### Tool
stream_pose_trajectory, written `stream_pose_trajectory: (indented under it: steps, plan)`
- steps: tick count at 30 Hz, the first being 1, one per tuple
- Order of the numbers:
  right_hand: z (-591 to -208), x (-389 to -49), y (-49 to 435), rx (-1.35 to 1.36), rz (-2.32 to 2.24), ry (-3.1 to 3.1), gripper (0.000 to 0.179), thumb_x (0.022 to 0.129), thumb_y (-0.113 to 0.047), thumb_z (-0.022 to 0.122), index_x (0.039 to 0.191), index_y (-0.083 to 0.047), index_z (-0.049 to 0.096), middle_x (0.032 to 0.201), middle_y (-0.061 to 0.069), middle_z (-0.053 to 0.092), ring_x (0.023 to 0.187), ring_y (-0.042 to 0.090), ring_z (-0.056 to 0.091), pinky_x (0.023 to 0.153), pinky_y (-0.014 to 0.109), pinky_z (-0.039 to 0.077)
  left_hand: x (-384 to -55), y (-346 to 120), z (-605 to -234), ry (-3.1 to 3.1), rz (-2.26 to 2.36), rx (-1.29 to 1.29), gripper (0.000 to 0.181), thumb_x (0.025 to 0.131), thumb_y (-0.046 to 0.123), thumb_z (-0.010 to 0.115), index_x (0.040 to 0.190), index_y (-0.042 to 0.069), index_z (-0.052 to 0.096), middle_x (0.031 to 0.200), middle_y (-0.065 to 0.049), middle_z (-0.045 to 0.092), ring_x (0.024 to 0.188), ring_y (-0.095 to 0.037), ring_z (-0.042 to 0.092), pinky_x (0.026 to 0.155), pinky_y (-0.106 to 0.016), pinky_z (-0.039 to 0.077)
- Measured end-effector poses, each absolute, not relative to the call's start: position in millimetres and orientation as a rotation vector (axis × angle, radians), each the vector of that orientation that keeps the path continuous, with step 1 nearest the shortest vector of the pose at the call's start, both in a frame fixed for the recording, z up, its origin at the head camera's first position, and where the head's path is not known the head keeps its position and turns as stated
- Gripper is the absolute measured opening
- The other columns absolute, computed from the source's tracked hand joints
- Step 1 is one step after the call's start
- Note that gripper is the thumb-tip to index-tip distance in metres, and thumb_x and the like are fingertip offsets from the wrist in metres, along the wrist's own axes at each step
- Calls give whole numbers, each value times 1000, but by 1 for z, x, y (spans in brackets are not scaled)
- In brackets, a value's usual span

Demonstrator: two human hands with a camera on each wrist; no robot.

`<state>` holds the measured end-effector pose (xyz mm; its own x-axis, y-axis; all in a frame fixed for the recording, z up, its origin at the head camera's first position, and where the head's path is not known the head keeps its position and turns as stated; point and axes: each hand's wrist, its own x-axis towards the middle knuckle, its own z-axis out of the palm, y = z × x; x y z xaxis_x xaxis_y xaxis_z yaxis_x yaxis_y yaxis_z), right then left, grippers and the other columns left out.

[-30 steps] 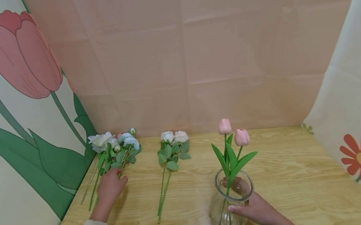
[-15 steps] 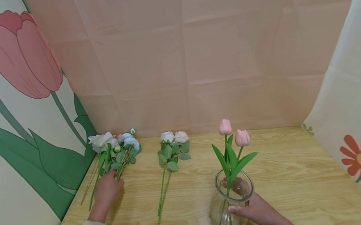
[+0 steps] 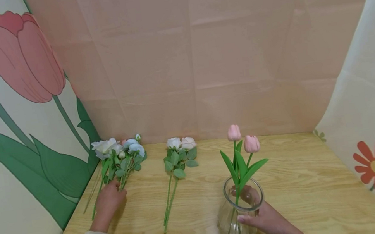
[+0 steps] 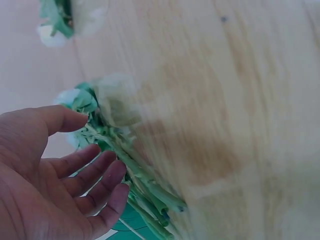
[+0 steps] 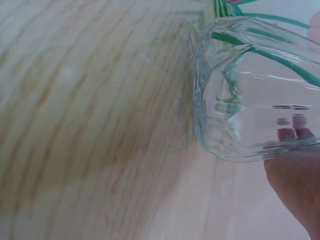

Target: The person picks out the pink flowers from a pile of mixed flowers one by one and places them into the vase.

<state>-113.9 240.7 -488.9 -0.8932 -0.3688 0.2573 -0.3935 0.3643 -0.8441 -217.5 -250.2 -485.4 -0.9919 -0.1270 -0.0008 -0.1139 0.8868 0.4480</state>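
At the table's left, my left hand [image 3: 109, 200] is over the stems of a bunch of white and light blue flowers [image 3: 137, 149]. The left wrist view has its thumb and loosely bent fingers apart, fingertips at the green stems [image 4: 145, 182]; whether they touch is unclear. My right hand [image 3: 268, 218] grips a clear glass vase [image 3: 224, 223] near its rim, thumb on the near side and fingers behind the glass. Two pink tulips [image 3: 252, 144] with green leaves stand in the vase, their stems visible through it. Ribbed glass of the vase [image 5: 225, 145] fills the right wrist view's right side.
Two pale roses [image 3: 188, 143] with leafy stems lie on the wooden table [image 3: 304, 180], between the left bunch and the vase. A pink backdrop [image 3: 196, 73] rises behind. Flower-printed cloths flank both sides.
My left hand has shifted slightly left along the stems, away from the roses. The right hand, vase and tulips stay in place.
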Motion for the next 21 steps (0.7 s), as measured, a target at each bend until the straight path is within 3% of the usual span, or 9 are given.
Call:
stream_pose_trajectory:
  steps: [21]
  plan:
    - [-493, -115, 241, 740, 1615, -2539, 72, 85, -5, 77, 148, -12, 41, 146, 17, 53, 133, 0, 44, 105, 31, 40, -217, -256, -491, -3055, -679, 216, 34, 93, 18, 61, 113, -8, 67, 110, -27, 65, 95, -43, 65, 78, -56, 54]
